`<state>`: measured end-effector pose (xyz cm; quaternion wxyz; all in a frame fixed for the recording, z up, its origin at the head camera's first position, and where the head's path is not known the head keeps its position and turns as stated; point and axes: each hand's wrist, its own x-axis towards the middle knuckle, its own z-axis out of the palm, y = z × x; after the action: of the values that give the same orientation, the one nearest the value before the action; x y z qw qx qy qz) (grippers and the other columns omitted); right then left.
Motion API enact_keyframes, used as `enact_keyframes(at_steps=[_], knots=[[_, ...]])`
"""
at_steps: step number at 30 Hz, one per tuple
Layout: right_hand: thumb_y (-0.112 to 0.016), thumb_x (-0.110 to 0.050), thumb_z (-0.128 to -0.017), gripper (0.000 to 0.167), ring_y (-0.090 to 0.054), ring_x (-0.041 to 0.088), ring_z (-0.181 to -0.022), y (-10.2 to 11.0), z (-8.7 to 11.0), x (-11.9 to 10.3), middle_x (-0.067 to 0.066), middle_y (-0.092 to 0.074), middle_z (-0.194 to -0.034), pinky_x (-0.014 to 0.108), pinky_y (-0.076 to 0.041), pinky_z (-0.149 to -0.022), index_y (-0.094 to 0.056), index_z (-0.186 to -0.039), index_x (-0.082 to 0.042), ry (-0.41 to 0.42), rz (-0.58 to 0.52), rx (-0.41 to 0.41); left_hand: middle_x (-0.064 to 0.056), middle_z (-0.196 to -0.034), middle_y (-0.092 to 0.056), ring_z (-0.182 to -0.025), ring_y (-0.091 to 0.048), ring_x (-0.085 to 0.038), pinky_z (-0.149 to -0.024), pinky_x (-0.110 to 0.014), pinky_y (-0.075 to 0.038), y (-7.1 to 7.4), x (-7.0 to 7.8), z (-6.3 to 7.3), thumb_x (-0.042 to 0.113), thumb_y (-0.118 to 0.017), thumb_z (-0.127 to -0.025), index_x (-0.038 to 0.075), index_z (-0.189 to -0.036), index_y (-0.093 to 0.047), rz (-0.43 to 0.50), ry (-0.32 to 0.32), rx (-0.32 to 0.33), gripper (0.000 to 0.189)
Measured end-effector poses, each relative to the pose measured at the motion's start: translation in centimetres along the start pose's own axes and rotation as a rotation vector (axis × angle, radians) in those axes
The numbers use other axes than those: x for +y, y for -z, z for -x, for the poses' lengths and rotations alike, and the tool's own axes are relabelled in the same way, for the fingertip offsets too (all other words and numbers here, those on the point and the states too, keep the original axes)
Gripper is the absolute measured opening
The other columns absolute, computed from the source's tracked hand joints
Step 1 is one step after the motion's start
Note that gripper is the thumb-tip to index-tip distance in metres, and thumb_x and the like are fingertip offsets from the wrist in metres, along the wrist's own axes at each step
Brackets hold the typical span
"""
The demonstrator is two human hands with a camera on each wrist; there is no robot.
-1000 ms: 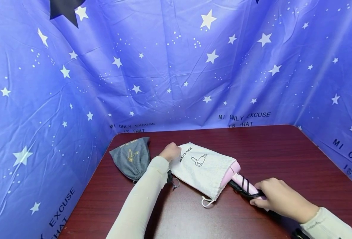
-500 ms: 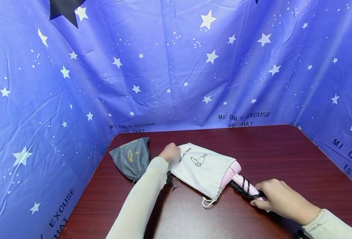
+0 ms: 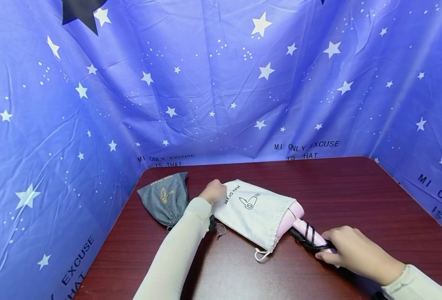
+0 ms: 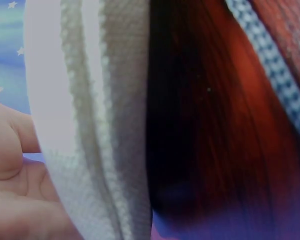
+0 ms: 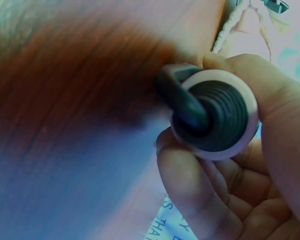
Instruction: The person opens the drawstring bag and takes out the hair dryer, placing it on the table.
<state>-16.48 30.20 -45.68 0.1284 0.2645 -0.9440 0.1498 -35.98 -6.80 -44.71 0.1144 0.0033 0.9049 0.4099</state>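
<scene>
A pink hair dryer pokes out of the mouth of a white drawstring bag, its front part hidden inside. My right hand grips the dryer's handle, which has a black cord wound round it. The right wrist view shows the handle's round end, where the cord comes out, between thumb and fingers. At the bag's closed end, my left hand pinches the cloth near the corner. The bag's seamed edge fills much of the left wrist view, with left-hand fingers beside it.
A grey drawstring bag with a gold dryer print lies on the dark red table to the left, partly behind my left sleeve. Blue star-printed cloth hangs behind and along both sides.
My right hand has shifted slightly right and down with the hair dryer, and a little more of its pink body shows outside the bag. The left hand has hardly moved.
</scene>
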Motion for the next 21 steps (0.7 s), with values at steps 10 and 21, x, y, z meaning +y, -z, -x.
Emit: enact_keyframes(at_steps=[10, 21], knots=[[-0.092, -0.032, -0.072, 0.043, -0.032, -0.008, -0.056, -0.09, 0.24, 0.03, -0.025, -0.037, -0.062, 0.017, -0.032, -0.05, -0.049, -0.068, -0.036, 0.003, -0.003, 0.023, -0.011, -0.076, -0.041, -0.066, -0.039, -0.022, -0.058, -0.034, -0.036, 0.0, -0.06, -0.22, 0.013, -0.046, -0.106, 0.007, -0.076, -0.046, 0.0, 0.005, 0.004, 0.031], [-0.092, -0.032, -0.071, 0.042, -0.032, -0.009, -0.056, -0.07, 0.41, -0.12, -0.026, -0.037, -0.062, 0.017, -0.031, -0.05, -0.051, -0.069, -0.036, 0.006, 0.007, 0.036, -0.006, -0.068, -0.036, -0.049, -0.028, -0.016, -0.05, -0.033, -0.032, -0.04, -0.2, -0.8, 0.011, -0.044, -0.106, 0.01, -0.07, -0.039, 0.017, 0.025, -0.025, 0.037]])
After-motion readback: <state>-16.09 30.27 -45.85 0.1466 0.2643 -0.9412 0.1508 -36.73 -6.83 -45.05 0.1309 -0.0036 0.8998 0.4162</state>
